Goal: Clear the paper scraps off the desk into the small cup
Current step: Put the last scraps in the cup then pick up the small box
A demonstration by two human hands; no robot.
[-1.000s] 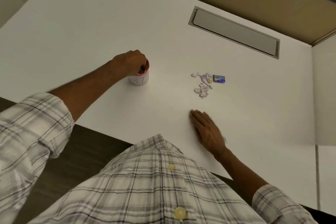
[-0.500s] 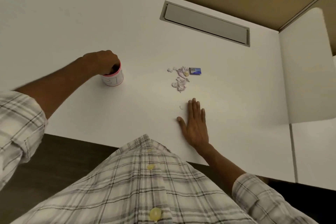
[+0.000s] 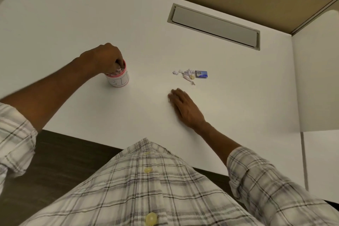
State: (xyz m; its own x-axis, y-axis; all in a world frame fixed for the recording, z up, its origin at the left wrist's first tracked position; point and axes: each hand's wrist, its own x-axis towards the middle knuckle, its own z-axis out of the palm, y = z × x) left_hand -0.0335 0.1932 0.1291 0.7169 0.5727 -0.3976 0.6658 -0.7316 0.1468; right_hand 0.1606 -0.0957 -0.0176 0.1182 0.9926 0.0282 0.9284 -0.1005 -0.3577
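While bunched over the small cup (image 3: 118, 78), left hand (image 3: 105, 58) kept fingertips dipped inside the pink rim; whether anything was pinched could not be told. Right hand (image 3: 185, 106) lay palm down on the white bench (image 3: 73, 24), fingers loosely curled over a white scrap at the tips; actual grip unclear. Cup upright, already holding crumpled scraps, well left of the remaining paper scraps (image 3: 185, 74). Scraps clustered just beyond right hand, touching a small blue box (image 3: 201, 74). Grey slot cover (image 3: 214, 26) recessed farther back.
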